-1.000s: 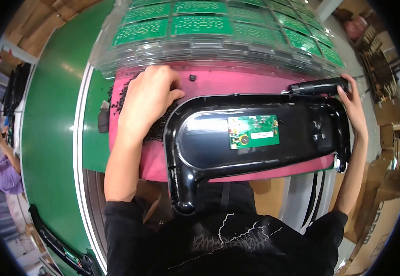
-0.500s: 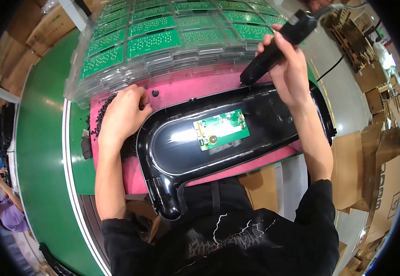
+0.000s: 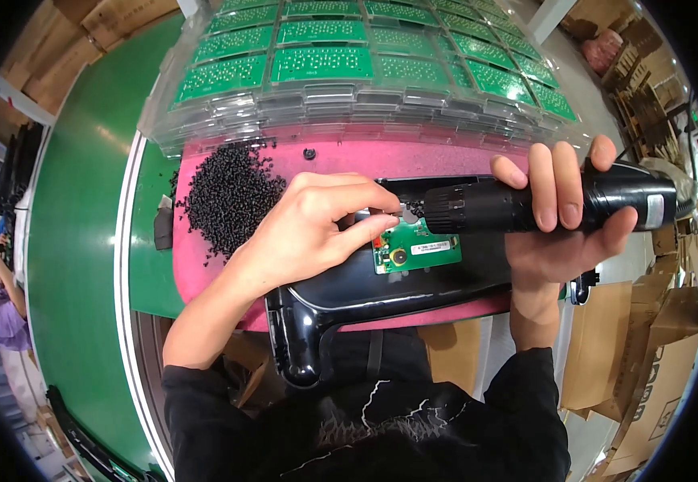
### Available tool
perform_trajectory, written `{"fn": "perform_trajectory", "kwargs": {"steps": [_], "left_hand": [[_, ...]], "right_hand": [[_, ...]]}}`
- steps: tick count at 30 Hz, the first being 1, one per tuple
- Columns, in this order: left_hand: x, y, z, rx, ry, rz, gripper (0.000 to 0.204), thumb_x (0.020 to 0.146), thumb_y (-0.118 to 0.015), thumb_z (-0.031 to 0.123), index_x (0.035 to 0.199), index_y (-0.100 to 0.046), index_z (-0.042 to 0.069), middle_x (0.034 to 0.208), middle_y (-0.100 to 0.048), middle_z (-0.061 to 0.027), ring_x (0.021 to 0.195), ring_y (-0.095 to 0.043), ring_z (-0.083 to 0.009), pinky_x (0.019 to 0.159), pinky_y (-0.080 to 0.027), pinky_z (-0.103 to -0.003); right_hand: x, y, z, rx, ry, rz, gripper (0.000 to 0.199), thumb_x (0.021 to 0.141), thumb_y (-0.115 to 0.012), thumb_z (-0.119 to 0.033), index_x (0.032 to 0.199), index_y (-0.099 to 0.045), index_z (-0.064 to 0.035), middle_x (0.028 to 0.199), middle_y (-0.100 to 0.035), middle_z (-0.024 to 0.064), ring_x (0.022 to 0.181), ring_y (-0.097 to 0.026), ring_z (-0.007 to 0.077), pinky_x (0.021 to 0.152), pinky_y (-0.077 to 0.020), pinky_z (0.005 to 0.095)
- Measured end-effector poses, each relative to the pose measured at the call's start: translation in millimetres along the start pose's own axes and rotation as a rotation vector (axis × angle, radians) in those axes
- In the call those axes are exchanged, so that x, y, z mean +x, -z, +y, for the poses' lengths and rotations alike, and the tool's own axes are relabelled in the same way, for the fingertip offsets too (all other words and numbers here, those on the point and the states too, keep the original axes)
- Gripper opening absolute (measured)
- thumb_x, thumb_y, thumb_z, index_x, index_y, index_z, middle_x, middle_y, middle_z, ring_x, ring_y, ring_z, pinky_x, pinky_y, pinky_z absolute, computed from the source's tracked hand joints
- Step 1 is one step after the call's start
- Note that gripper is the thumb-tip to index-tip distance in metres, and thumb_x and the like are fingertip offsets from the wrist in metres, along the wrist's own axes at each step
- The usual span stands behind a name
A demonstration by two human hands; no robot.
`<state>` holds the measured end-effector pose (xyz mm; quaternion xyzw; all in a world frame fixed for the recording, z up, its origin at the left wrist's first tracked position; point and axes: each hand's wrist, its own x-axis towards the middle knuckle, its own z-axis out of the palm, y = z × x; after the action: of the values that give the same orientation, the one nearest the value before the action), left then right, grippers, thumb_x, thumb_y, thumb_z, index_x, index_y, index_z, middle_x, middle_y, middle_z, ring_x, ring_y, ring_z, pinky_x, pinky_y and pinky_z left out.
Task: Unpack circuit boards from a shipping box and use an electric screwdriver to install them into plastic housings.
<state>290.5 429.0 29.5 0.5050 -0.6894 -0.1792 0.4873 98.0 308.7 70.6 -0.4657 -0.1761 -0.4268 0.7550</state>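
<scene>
My right hand [image 3: 553,233] is wrapped around a black electric screwdriver [image 3: 473,209], held nearly level with its tip pointing left. Just beyond that tip, the thumb and forefinger of my left hand [image 3: 309,221] pinch a tiny dark piece that looks like a screw, mostly hidden by the fingers. Under both hands a green circuit board [image 3: 425,255] lies inside a glossy black plastic housing [image 3: 349,293]. The tool and fingers cover the board's upper edge. Left of the housing is a heap of small black screws [image 3: 228,197] on the pink mat [image 3: 192,277].
Stacked clear trays [image 3: 325,108] of green circuit boards stand at the mat's far side. A small round black part [image 3: 309,153] lies before them. Cardboard boxes [image 3: 598,345] stand at the right. A person in purple [image 3: 4,317] is at the far left.
My left hand has moved from the screw heap rightward to above the board. My right hand has brought the screwdriver down and tipped it level, its tip beside my left fingers.
</scene>
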Motion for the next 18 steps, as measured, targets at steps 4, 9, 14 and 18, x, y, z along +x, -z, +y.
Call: {"fn": "perform_trajectory", "kwargs": {"steps": [4,9,14,18], "left_hand": [[0,-1,-1,0.113,-0.045,-0.054,0.014,0.075,-0.071,0.004,0.085,-0.065,-0.002,0.077,-0.066,-0.0105,0.069,-0.065,-0.0216,0.062,-0.05,-0.029],[1,-4,6,-0.035,0.068,-0.109,0.014,0.076,-0.07,0.007,0.084,-0.063,-0.001,0.076,-0.065,-0.011,0.07,-0.064,-0.0258,0.062,-0.049,-0.032],[4,-4,1,0.191,-0.216,-0.073,0.018,0.066,-0.073,0.009,0.078,-0.061,0.002,0.069,-0.061,-0.0062,0.067,-0.061,-0.0225,0.063,-0.046,-0.031],[3,-8,6,0.306,-0.346,0.043,0.022,0.058,-0.073,0.0,0.075,-0.059,-0.001,0.067,-0.059,-0.0093,0.063,-0.061,-0.0254,0.059,-0.046,-0.032]], "right_hand": [[-5,6,1,-0.088,-0.029,-0.106,0.043,0.087,-0.058,-0.05,0.116,-0.045,-0.0204,0.071,-0.048,-0.0044,0.067,-0.047,0.0097,0.081,-0.0371,0.0343],[-7,-1,2,-0.088,-0.081,-0.062,0.034,0.084,-0.065,-0.039,0.105,-0.046,-0.0194,0.066,-0.048,-0.0072,0.062,-0.047,0.0057,0.08,-0.0341,0.0315],[-14,2,6,-0.08,-0.106,-0.084,0.036,0.086,-0.06,-0.042,0.109,-0.044,-0.0189,0.069,-0.049,-0.0062,0.064,-0.049,0.0069,0.078,-0.036,0.0329],[-15,-3,4,-0.068,-0.074,0.066,0.036,0.086,-0.058,-0.043,0.108,-0.045,-0.0175,0.067,-0.048,-0.0061,0.059,-0.048,0.0073,0.071,-0.0378,0.0313]]}}
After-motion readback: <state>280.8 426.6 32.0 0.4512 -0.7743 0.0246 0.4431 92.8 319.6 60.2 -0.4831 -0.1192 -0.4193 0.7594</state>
